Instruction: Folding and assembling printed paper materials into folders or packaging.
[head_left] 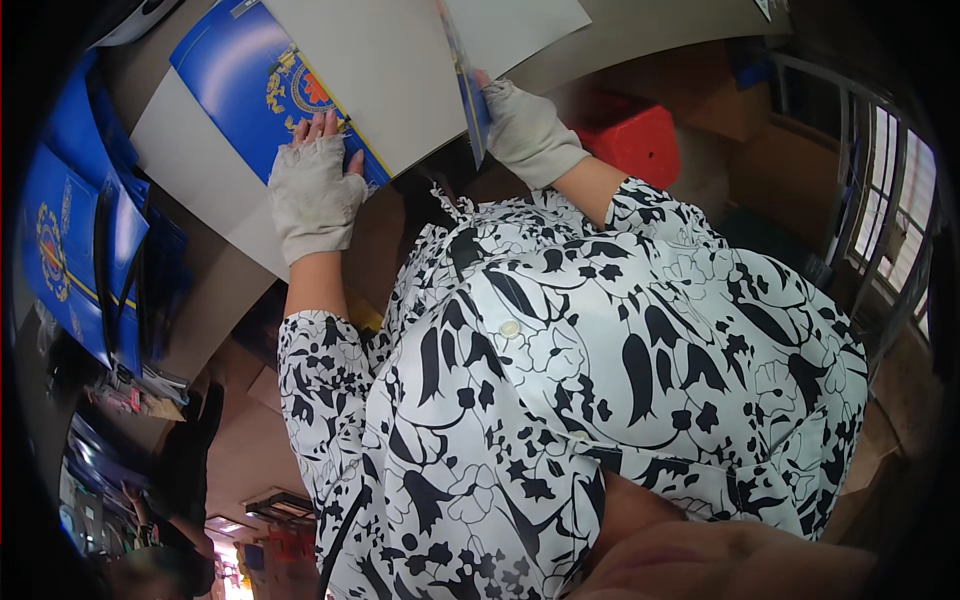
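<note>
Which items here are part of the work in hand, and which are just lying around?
In hand:
- left hand, gloved, pressing flat on the blue folder
- right hand, gloved, pinching the folder's raised flap
- white inner face of the folder

Lying about:
- stack of blue folders at left
- red stool
- cardboard boxes
- window bars

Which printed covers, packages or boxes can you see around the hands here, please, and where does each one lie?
Blue folder cover: flat under the left hand, glossy blue with a gold and red emblem and a yellow stripe.
Grey-white board: large sheet beside the cover; the right hand holds a thin blue sheet at its edge.
Stack of blue covers: far left, same emblem.
Red box: right of the right hand.
</note>
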